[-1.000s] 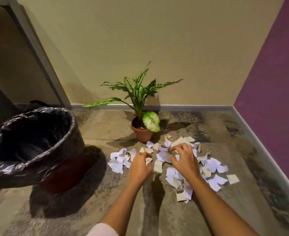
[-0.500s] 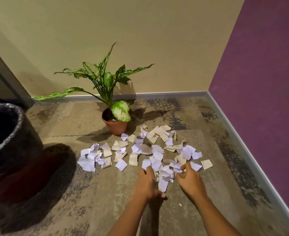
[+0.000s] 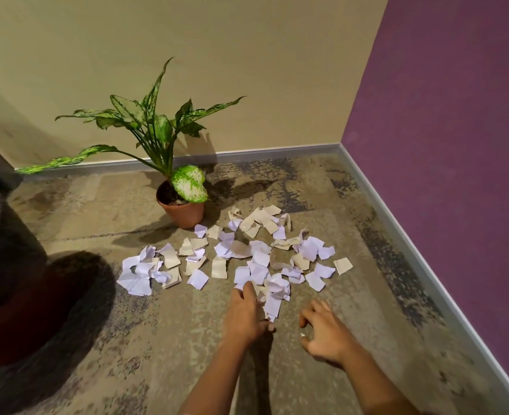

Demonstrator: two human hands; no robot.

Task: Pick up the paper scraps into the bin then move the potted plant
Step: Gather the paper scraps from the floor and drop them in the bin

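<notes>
You are reaching both arms in from the bottom of the frame toward the paper scraps [image 3: 235, 259], which are lying scattered across the floor [image 3: 352, 310] in the middle of the frame. Your left hand [image 3: 245, 314] is closing on a small clump of white scraps at the near edge of the pile, fingers curled over the paper and grasping it. Your right hand [image 3: 325, 333] is hovering just right of that clump, fingers spread and curved, released; a tiny white fleck is sitting beside its thumb, and I cannot tell whether it is touching the hand. The scraps are white and beige; one white piece at the left end of the pile is showing faint lines of print, too small to read. The potted plant [image 3: 169, 163] is standing upright in its terracotta pot in the upper centre, just behind the pile, with the nearest scraps lying at the pot's base. The bin [image 3: 4, 250], lined with a black bag, is sitting at the left edge of the frame, well apart from the scraps. No brand or label is showing on either.
</notes>
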